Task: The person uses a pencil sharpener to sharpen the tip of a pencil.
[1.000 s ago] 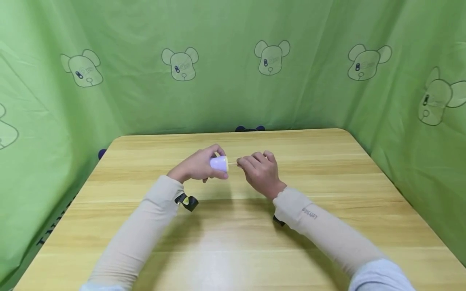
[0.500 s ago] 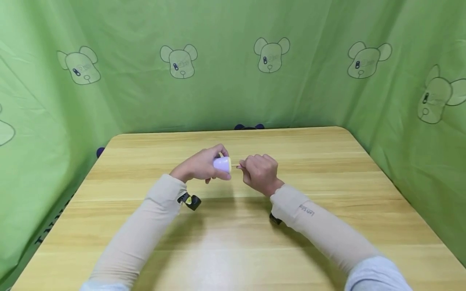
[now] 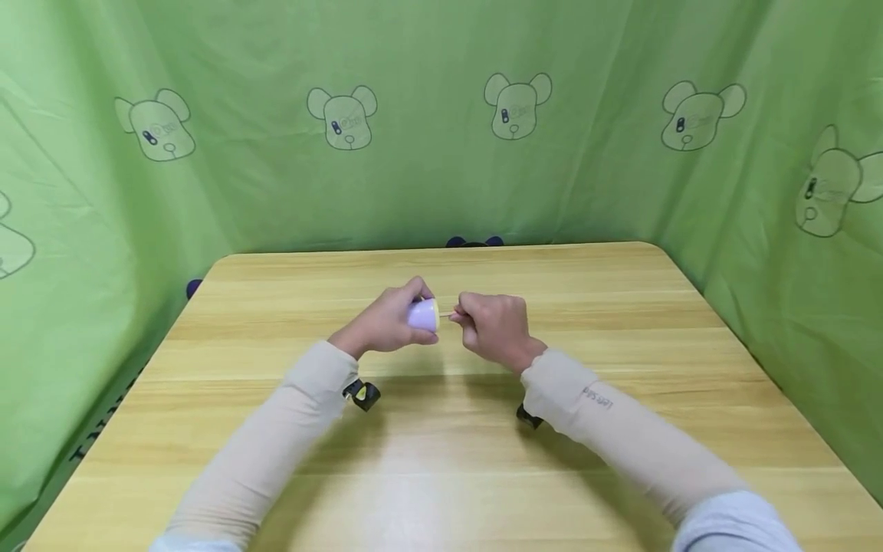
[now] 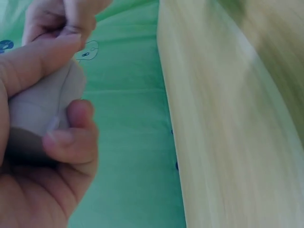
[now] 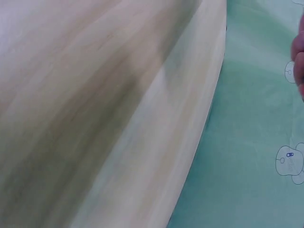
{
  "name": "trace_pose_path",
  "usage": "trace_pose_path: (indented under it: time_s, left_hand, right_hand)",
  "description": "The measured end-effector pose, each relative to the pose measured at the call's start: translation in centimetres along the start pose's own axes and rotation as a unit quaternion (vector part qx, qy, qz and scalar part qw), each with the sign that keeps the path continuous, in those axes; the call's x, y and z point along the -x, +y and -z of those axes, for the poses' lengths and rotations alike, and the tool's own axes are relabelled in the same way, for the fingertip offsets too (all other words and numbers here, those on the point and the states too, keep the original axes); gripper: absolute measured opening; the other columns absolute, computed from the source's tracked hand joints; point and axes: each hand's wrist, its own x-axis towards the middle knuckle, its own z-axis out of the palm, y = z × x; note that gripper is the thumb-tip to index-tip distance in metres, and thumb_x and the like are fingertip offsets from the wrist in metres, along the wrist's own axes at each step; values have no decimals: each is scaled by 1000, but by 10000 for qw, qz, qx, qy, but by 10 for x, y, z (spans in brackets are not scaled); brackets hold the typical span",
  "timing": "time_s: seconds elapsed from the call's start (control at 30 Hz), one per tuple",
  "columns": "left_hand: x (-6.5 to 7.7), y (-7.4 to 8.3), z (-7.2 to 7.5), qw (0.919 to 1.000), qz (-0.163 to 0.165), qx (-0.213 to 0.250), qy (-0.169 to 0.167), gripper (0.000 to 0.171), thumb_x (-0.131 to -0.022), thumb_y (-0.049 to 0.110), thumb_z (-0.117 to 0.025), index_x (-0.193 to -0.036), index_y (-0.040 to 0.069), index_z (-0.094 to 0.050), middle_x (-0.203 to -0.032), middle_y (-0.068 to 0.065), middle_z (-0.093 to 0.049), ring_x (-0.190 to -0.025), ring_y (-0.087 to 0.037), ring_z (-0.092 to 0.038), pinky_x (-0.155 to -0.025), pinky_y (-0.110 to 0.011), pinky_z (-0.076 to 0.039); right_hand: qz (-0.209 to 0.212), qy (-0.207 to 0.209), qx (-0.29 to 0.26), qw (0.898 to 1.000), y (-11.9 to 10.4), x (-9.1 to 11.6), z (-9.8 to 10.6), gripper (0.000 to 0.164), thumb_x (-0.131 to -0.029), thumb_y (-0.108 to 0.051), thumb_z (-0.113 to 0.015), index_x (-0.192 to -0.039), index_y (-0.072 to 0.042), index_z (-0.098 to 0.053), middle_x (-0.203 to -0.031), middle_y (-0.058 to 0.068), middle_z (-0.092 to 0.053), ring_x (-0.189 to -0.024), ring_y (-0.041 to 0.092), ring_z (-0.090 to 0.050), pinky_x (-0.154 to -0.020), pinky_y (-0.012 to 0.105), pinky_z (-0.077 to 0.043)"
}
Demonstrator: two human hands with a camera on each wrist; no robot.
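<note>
In the head view my left hand (image 3: 386,320) grips a small light purple cup-shaped thing (image 3: 421,315) with a yellow rim, lying on its side in the air above the table. A thin pale stick (image 3: 445,313) runs from its yellow end to my right hand (image 3: 495,326), whose curled fingers pinch the other end. The left wrist view shows the cup-shaped thing (image 4: 40,102) between thumb and fingers, greyish and partly covered. Only some fingertips (image 5: 299,61) appear at the right edge of the right wrist view.
Both hands are over the far half of a wooden table (image 3: 441,429). Green curtains (image 3: 428,184) with bear-head drawings hang behind it and at both sides. Dark wrist mounts (image 3: 363,394) sit below the beige sleeves.
My right hand has turned over, its fingers going from stretched upward to curled in around the stick. The left hand with the cup-shaped thing has shifted slightly right.
</note>
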Motion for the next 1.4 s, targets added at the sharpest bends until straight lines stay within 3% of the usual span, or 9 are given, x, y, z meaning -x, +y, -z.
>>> trace_pose_path:
  time_s: [0.1, 0.2, 0.43, 0.6, 0.67, 0.83, 1.1, 1.2, 1.4]
  left_hand:
    - [0, 0, -5, 9992, -159, -282, 236, 50, -77, 12, -82, -113, 4, -49, -104, -14, -59, -85, -26, -59, -68, -33, -53]
    - [0, -1, -10, 9968, -297, -612, 421, 50, -77, 12, -82, -114, 3, -50, -105, -14, -60, -88, -26, -59, -70, -33, -54]
    - [2, -6, -23, 9860, -781, -1200, 850, 47, -78, 11, -82, -114, 3, -52, -110, -13, -60, -92, -27, -60, -75, -35, -54]
    - [3, -8, -27, 9821, -1015, -1338, 850, 50, -78, 11, -81, -117, 5, -51, -114, -14, -59, -94, -29, -61, -76, -37, -55]
    - [4, -9, -27, 9823, -1002, -1353, 822, 51, -78, 12, -82, -117, 5, -50, -114, -14, -59, -93, -29, -61, -75, -37, -55]
    - [6, -9, -21, 9849, -829, -1314, 763, 55, -77, 20, -84, -118, 5, -50, -108, -13, -59, -89, -27, -60, -72, -35, -54]
    - [5, -9, -12, 9942, -475, -757, 596, 56, -81, 29, -80, -121, 3, -51, -95, -11, -59, -81, -23, -58, -64, -30, -52]
    - [6, -7, -10, 9957, -411, -618, 558, 54, -82, 28, -80, -121, 4, -51, -93, -12, -59, -79, -23, -59, -62, -29, -52]
    - [6, -4, -5, 9971, -355, -481, 470, 52, -82, 27, -79, -120, 5, -52, -92, -11, -60, -77, -22, -60, -62, -29, -52]
  right_hand:
    - [-507, -883, -248, 9945, -1, -6, 9, 32, -96, -24, -59, -67, -13, -49, -51, -6, -46, -41, 5, -27, -35, 24, -20]
    - [-1279, -1881, -578, 9721, -3, -13, 18, 26, -91, -19, -67, -70, -16, -51, -57, -8, -53, -43, 8, -35, -37, 26, -25]
    - [-2372, -3394, -1383, 8997, 0, -26, 28, 28, -95, -21, -62, -70, -15, -50, -62, -5, -52, -51, 12, -44, -45, 27, -32]
    - [-3312, -3953, -2594, 8165, 4, -35, 32, 33, -95, -12, -57, -65, -10, -43, -60, 0, -40, -53, 13, -36, -51, 28, -31]
    - [-3408, -4002, -2646, 8085, 4, -35, 32, 32, -95, -13, -57, -67, -9, -44, -61, 1, -41, -54, 14, -36, -52, 28, -32]
    - [-2840, -3547, -1768, 8731, -3, -25, 22, 24, -96, -23, -61, -76, -11, -55, -65, 0, -53, -54, 14, -45, -50, 28, -38]
    - [-1039, -1499, -888, 9792, -5, -5, 11, 12, -88, -18, -73, -87, -8, -65, -80, 1, -64, -66, 13, -58, -58, 31, -46]
    - [-396, -776, -645, 9941, -2, 1, 6, 13, -84, -14, -77, -87, -7, -66, -79, 2, -65, -65, 16, -59, -54, 32, -40]
    - [30, -74, -429, 9990, -1, 7, -1, 15, -79, -10, -79, -86, -7, -67, -80, 4, -66, -69, 19, -62, -56, 33, -38]
